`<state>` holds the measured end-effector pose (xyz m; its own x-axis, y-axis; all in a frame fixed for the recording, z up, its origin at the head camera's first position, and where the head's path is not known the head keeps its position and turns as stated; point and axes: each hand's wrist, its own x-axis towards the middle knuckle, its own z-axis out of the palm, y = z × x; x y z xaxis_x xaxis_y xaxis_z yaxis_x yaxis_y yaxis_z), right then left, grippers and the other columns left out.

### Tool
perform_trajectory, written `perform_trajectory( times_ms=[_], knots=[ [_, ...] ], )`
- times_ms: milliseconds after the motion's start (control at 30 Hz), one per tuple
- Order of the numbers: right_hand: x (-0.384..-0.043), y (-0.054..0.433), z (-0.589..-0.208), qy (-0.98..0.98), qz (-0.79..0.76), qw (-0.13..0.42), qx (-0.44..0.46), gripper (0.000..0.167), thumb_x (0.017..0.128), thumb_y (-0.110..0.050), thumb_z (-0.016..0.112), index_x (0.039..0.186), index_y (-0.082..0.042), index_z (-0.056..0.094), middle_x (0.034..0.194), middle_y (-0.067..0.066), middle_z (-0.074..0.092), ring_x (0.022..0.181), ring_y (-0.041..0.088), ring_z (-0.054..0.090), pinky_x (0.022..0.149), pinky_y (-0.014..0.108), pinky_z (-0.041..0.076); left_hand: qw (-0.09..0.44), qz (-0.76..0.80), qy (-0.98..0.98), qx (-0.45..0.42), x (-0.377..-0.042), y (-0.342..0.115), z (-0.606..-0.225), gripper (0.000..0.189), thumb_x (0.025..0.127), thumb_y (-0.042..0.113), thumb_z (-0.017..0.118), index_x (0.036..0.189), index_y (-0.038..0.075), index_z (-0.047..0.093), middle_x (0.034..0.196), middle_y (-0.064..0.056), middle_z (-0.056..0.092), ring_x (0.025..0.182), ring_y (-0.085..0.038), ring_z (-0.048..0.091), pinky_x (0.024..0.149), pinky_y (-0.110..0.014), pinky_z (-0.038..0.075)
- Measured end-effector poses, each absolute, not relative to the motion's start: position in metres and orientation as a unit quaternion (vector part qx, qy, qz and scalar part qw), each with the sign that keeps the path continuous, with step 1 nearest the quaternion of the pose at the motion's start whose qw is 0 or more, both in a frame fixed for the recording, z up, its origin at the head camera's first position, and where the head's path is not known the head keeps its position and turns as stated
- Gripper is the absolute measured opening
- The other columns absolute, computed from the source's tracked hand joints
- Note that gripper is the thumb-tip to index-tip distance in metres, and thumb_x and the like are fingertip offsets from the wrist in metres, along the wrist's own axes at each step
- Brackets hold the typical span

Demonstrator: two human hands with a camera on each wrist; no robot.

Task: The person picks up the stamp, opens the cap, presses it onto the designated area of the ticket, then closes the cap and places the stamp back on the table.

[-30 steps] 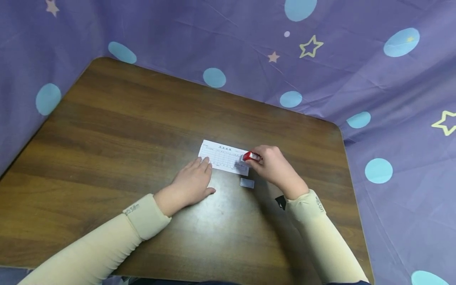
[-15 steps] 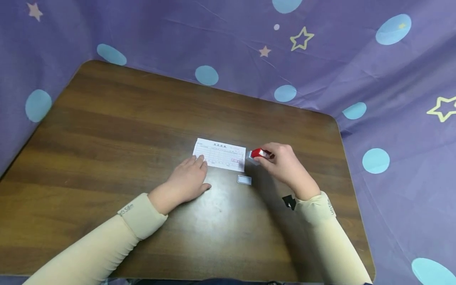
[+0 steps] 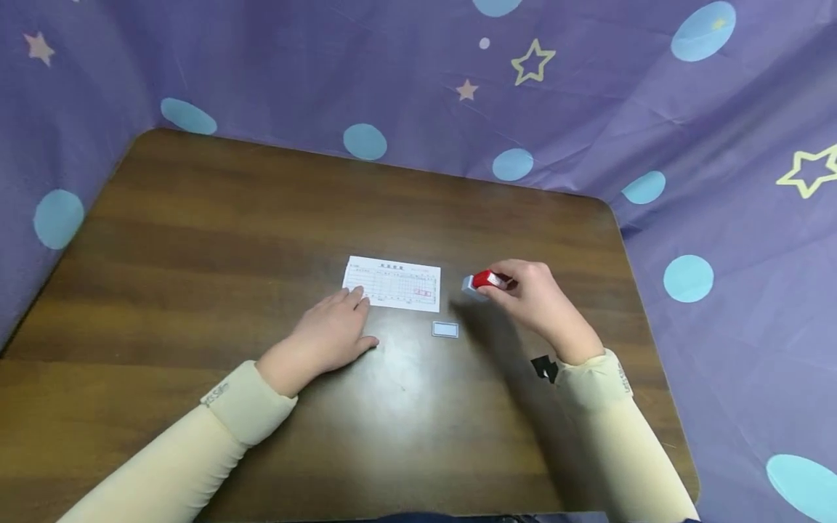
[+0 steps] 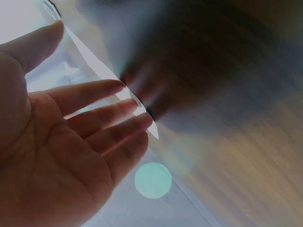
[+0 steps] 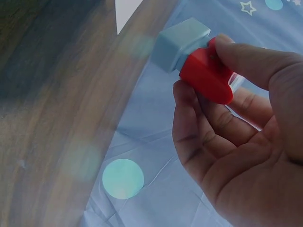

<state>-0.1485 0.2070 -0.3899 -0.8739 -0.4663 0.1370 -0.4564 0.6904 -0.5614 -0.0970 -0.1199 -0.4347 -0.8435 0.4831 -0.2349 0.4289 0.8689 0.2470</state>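
Note:
A white printed form lies on the wooden table, with a red stamped mark near its lower right corner. The left hand rests with straight fingers on the form's lower left edge; in the left wrist view its fingertips touch the paper. Thumb and fingers of the right hand pinch a self-inking stamp by its red body, the pale blue-grey base pointing away from the palm. This stamp is held to the right of the paper, apart from it. A small pale rectangular cap lies just below the form.
The brown wooden table has rounded far corners. A purple curtain with blue dots and stars hangs behind it and on both sides. By the right wrist is a black piece, perhaps part of the wrist strap.
The right hand has lifted the stamp off the form and moved it right, uncovering the red mark. The left hand stays on the paper. The head view has shifted slightly.

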Motion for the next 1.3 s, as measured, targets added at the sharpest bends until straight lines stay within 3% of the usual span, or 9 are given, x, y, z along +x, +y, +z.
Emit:
perform_trajectory(
  times_ms=[167, 300, 433, 567, 767, 1067, 1300],
  knots=[
    [-0.147, 0.213, -0.393, 0.918, -0.305, 0.009, -0.254, 0.015, 0.086, -0.012, 0.083, 0.097, -0.005, 0.075, 0.088, 0.000, 0.069, 0.076, 0.013, 0.065, 0.072, 0.033, 0.057, 0.122, 0.099, 0.954, 0.254, -0.095, -0.117, -0.438, 0.070, 0.097, 0.040, 0.069, 0.141, -0.011, 0.052, 0.149, -0.033, 0.042, 0.137, -0.052, 0.037, 0.113, -0.055, 0.031],
    [-0.149, 0.218, -0.393, 0.916, -0.313, -0.004, -0.251, 0.013, 0.087, -0.011, 0.083, 0.096, -0.006, 0.075, 0.088, -0.001, 0.069, 0.076, 0.013, 0.065, 0.073, 0.033, 0.057, 0.061, 0.103, 0.947, 0.299, -0.102, -0.100, -0.437, 0.063, 0.094, 0.036, 0.074, 0.136, -0.008, 0.058, 0.138, -0.027, 0.054, 0.132, -0.048, 0.044, 0.110, -0.052, 0.036],
    [-0.148, 0.230, -0.391, 0.918, -0.313, -0.021, -0.242, 0.015, 0.086, -0.010, 0.083, 0.098, -0.004, 0.076, 0.089, 0.001, 0.070, 0.077, 0.014, 0.067, 0.073, 0.035, 0.057, 0.007, 0.113, 0.934, 0.339, -0.110, -0.066, -0.437, 0.048, 0.090, 0.032, 0.078, 0.121, -0.003, 0.068, 0.114, -0.017, 0.061, 0.105, -0.035, 0.056, 0.088, -0.048, 0.049],
    [-0.145, 0.239, -0.390, 0.919, -0.315, -0.026, -0.234, 0.016, 0.085, -0.010, 0.084, 0.098, -0.003, 0.076, 0.090, 0.003, 0.071, 0.077, 0.015, 0.067, 0.072, 0.035, 0.058, 0.006, 0.119, 0.926, 0.358, -0.116, -0.034, -0.441, 0.035, 0.087, 0.031, 0.080, 0.106, 0.001, 0.072, 0.100, -0.011, 0.059, 0.090, -0.029, 0.054, 0.073, -0.045, 0.049],
    [-0.142, 0.249, -0.389, 0.922, -0.314, -0.026, -0.227, 0.018, 0.085, -0.011, 0.085, 0.098, -0.002, 0.076, 0.090, 0.004, 0.071, 0.076, 0.015, 0.066, 0.071, 0.034, 0.057, 0.030, 0.096, 0.924, 0.368, -0.122, -0.009, -0.449, 0.029, 0.084, 0.034, 0.085, 0.089, 0.007, 0.074, 0.093, -0.008, 0.058, 0.086, -0.028, 0.055, 0.071, -0.045, 0.048],
    [-0.141, 0.256, -0.391, 0.925, -0.307, -0.028, -0.223, 0.014, 0.086, -0.010, 0.084, 0.095, -0.004, 0.076, 0.088, 0.002, 0.070, 0.075, 0.015, 0.065, 0.071, 0.035, 0.056, 0.014, 0.116, 0.918, 0.379, -0.125, -0.006, -0.457, 0.018, 0.083, 0.024, 0.085, 0.084, 0.009, 0.074, 0.092, -0.008, 0.058, 0.088, -0.030, 0.054, 0.072, -0.046, 0.048],
    [-0.140, 0.260, -0.393, 0.925, -0.310, -0.029, -0.220, 0.016, 0.086, -0.010, 0.084, 0.097, -0.002, 0.076, 0.090, 0.004, 0.071, 0.077, 0.016, 0.066, 0.072, 0.036, 0.057, -0.006, 0.115, 0.917, 0.381, -0.128, 0.000, -0.454, 0.009, 0.085, 0.015, 0.077, 0.083, 0.008, 0.073, 0.088, -0.007, 0.061, 0.084, -0.029, 0.056, 0.070, -0.045, 0.047]
  ],
)
